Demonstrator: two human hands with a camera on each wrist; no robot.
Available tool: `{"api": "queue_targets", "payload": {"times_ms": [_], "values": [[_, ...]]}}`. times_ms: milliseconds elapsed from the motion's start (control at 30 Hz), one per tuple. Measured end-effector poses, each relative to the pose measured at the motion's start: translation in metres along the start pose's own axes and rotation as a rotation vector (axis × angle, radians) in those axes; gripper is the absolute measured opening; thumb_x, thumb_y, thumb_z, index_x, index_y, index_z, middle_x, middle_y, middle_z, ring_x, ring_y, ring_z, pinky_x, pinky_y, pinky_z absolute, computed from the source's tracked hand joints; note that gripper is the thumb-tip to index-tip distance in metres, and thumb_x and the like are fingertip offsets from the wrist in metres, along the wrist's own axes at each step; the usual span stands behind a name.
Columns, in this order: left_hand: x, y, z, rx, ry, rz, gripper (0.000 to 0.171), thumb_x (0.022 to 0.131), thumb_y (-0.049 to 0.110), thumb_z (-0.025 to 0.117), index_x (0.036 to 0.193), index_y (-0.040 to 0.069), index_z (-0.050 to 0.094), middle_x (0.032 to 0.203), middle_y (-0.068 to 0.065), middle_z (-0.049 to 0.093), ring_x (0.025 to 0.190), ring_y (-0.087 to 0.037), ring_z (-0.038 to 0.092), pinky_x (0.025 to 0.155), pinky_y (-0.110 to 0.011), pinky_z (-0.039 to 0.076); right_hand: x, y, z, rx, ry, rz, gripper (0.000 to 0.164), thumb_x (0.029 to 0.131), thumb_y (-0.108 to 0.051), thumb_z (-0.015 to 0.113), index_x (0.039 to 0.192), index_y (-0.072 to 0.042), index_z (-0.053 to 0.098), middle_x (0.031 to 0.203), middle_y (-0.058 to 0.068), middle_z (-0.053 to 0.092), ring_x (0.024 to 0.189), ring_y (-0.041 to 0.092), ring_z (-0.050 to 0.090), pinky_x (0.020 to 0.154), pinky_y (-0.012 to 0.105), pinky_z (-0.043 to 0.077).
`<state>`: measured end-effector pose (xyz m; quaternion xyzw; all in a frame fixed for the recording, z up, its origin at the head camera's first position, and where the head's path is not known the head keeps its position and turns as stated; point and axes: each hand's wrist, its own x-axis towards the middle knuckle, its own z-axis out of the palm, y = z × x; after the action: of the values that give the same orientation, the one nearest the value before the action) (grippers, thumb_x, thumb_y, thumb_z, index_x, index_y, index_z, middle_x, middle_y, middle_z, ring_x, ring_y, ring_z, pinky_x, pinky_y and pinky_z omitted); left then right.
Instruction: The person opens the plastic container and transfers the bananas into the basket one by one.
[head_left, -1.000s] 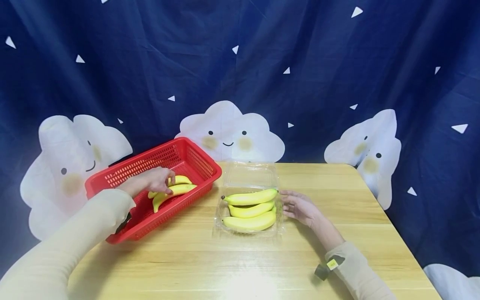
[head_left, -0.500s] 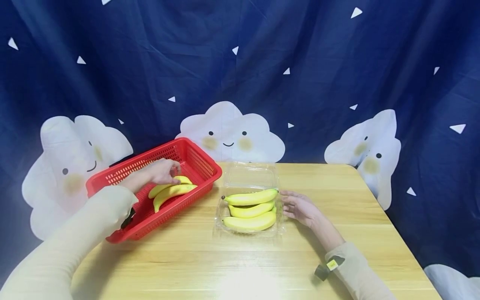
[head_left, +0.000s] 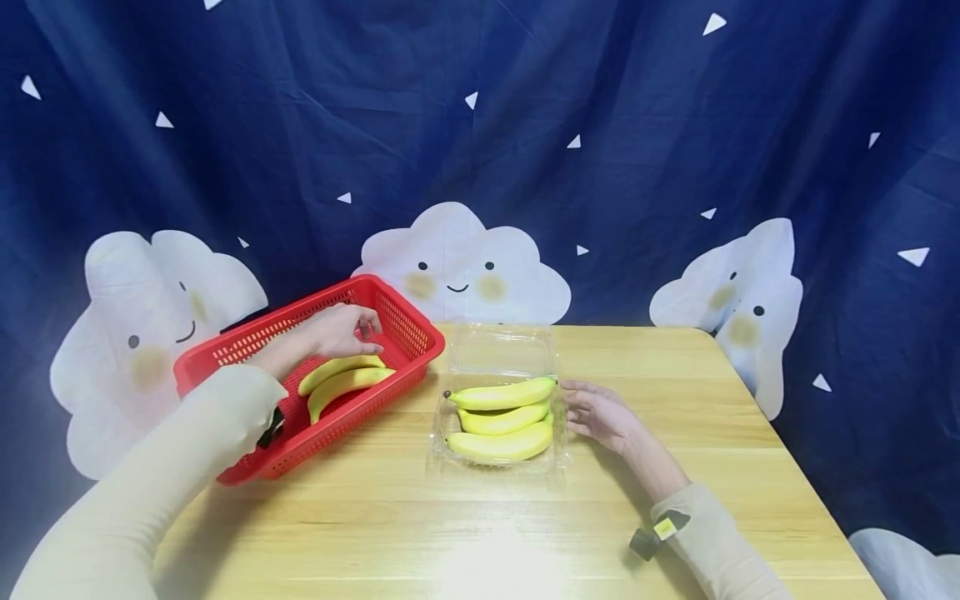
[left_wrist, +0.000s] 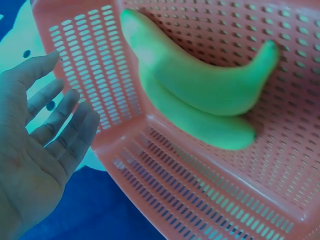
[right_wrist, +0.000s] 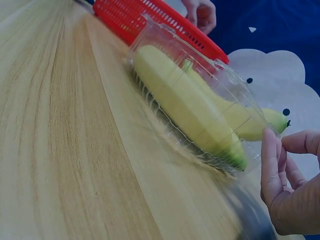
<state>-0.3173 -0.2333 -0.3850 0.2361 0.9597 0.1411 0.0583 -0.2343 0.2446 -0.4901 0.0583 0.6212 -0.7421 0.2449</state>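
My left hand (head_left: 341, 331) hovers inside the red basket (head_left: 386, 289), fingers loosely spread and holding nothing. Just in front of it two bananas (head_left: 348, 385) lie side by side on the basket floor. In the left wrist view that hand (left_wrist: 45, 145) is apart from both bananas (left_wrist: 200, 85). A clear plastic clamshell box (head_left: 501, 350) stands at the table's middle, its lid laid back. Yellow bananas (head_left: 501, 442) lie stacked in it. My right hand (head_left: 602, 417) rests its fingertips at the box's right edge; the right wrist view shows these fingertips (right_wrist: 270, 142) by the rim.
A light wood table (head_left: 675, 392) carries everything, with bare surface right of and in front of the box. The basket stands angled at the left. Behind the table hangs a dark blue curtain (head_left: 637, 192) with cloud faces.
My left hand has moved up and to the right, away from the bananas in the basket, which stay there. The right hand and the box have not visibly moved.
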Motion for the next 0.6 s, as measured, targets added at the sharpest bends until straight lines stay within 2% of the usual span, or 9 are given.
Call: {"api": "queue_targets", "payload": {"times_ms": [233,467,600], "values": [[0.005,0.017,-0.004,-0.034,0.012,0.018,0.032,0.089,0.034,0.082,0.109,0.011,0.075,0.091,0.0,0.074,0.085,-0.016,0.064,0.082,-0.035,0.052,0.0,-0.001,0.001,-0.01,0.005,0.002,0.038,0.105,-0.008,0.054,0.143,-0.007,0.051,0.096,-0.008,0.065,0.082,0.006,0.062,0.08,0.023,0.058],[0.008,0.027,-0.004,-0.043,0.022,0.033,0.035,0.089,0.036,0.081,0.112,0.01,0.075,0.098,-0.004,0.076,0.09,-0.019,0.065,0.087,-0.039,0.054,0.001,-0.001,0.0,-0.009,0.001,0.002,0.043,0.105,-0.007,0.054,0.148,-0.004,0.047,0.095,-0.007,0.065,0.082,0.006,0.062,0.08,0.023,0.058],[0.01,0.034,-0.002,-0.054,0.033,0.051,0.032,0.089,0.036,0.081,0.109,0.012,0.076,0.098,-0.003,0.077,0.092,-0.02,0.066,0.089,-0.041,0.054,0.0,-0.001,0.0,-0.011,0.007,0.005,0.04,0.105,-0.006,0.053,0.145,-0.006,0.049,0.094,-0.006,0.064,0.081,0.006,0.062,0.079,0.022,0.058]]}}
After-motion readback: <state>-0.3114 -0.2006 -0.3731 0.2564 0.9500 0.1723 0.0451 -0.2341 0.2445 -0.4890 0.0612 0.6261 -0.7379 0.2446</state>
